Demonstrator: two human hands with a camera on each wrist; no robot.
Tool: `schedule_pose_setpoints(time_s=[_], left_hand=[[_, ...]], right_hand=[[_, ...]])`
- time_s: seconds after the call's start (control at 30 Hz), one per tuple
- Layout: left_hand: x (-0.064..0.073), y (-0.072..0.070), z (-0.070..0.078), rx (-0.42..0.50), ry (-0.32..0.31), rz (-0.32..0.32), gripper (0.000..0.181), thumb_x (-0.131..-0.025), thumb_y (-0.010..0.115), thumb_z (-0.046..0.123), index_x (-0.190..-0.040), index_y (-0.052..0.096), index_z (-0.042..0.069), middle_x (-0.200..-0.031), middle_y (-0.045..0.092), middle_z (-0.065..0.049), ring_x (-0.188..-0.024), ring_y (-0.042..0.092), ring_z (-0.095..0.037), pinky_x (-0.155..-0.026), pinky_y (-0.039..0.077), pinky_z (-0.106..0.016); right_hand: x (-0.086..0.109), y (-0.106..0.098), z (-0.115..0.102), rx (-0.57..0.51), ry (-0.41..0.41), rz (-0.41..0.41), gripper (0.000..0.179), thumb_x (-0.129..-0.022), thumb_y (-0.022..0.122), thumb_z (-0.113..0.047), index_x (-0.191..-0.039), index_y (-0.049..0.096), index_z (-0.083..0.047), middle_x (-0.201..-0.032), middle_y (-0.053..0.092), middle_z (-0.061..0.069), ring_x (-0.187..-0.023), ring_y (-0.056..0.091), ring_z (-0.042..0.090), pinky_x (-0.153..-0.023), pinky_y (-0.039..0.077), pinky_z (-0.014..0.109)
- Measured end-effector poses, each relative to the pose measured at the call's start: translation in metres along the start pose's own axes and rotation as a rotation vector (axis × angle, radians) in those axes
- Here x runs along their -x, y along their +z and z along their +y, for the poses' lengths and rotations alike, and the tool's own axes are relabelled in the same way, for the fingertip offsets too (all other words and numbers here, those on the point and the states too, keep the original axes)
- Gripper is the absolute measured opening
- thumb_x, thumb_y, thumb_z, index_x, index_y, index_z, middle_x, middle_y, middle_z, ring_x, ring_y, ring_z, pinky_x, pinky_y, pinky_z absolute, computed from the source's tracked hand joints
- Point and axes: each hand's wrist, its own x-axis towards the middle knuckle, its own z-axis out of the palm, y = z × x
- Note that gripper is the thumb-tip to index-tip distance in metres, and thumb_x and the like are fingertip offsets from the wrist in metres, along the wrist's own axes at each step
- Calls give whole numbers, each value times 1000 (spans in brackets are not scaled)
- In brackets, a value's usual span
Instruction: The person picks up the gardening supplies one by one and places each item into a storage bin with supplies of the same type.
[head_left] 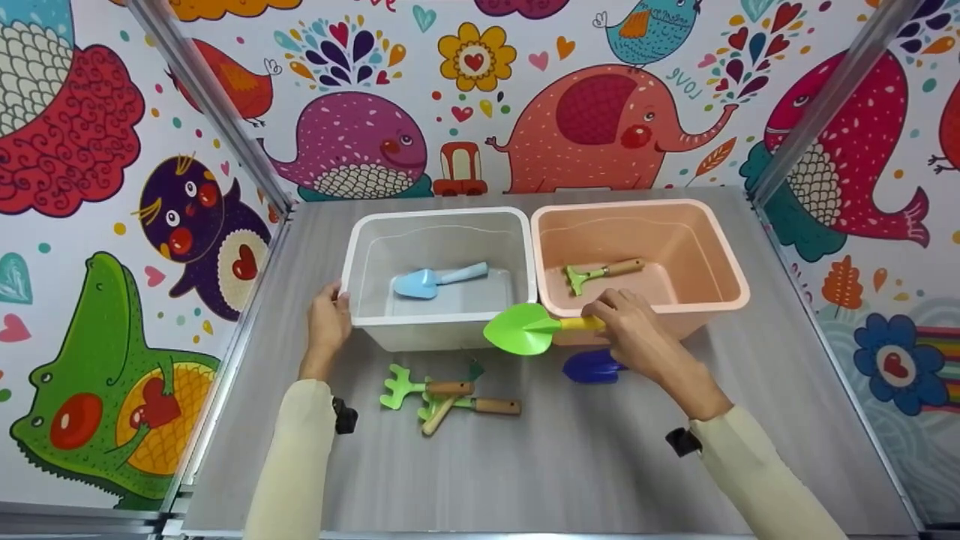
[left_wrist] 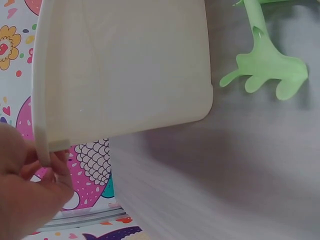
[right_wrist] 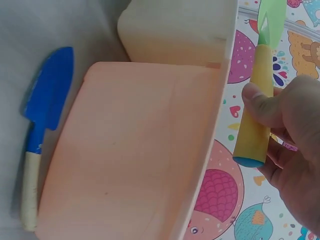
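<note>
My right hand [head_left: 634,330] grips the yellow handle [right_wrist: 255,110] of a bright green trowel [head_left: 523,330], raised over the front rims where two bins meet. At the left, my left hand [head_left: 328,319] pinches the rim of the white bin [left_wrist: 135,65] at its side. Inside that bin lies a light blue trowel [head_left: 420,284]. The peach bin [head_left: 720,262] stands against its right side and contains a small green rake [head_left: 576,279] with a wooden handle. A dark blue trowel [right_wrist: 55,90] lies on the table in front of the peach bin, partly hidden by my right hand in the head view.
Several green garden tools with wooden handles, among them a hand rake [head_left: 401,386], lie heaped before the white bin. The grey table [head_left: 525,480] is bounded by printed panels [head_left: 472,112] and metal posts [head_left: 214,105].
</note>
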Motion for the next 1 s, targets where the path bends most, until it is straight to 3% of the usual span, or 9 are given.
schedule_pose_setpoints(time_s=[0.13,0.37,0.63,0.73,1.0], left_hand=[[-1,0,-1,9,-33,-21,39,-106,40,4,-141,44,-14,-133,56,-35,-121,57,-46,-104,46,-53],[1,-1,-1,3,-20,-24,39,-106,41,3,-141,44,-14,-134,55,-36,-121,57,-47,-103,47,-54],[1,0,-1,0,-27,-18,38,-106,41,5,-141,46,-12,-134,56,-34,-119,59,-46,-102,48,-53],[1,-1,-1,0,-31,-16,38,-106,41,5,-140,47,-11,-133,57,-34,-119,59,-45,-103,48,-53],[1,-1,0,14,31,7,36,-105,42,1,-136,48,-16,-127,58,-37,-118,60,-49,-101,49,-56]], right_hand=[[-13,-2,-1,-11,-3,-3,36,-72,83,9,-101,69,-8,-96,63,10,-90,61,28,-83,52,44],[-27,-3,-5,-2,32,-59,34,-78,81,3,-107,68,-9,-102,63,9,-97,60,27,-88,54,43],[-42,5,-4,3,48,-64,29,-83,77,1,-109,68,-8,-103,63,10,-98,59,28,-94,51,45],[-48,10,-4,-4,51,-53,31,-82,78,1,-109,69,-8,-103,64,11,-97,59,29,-92,52,45],[-61,22,-6,-5,-17,23,22,-85,77,-6,-104,67,-6,-97,63,12,-90,59,29,-86,52,44]])
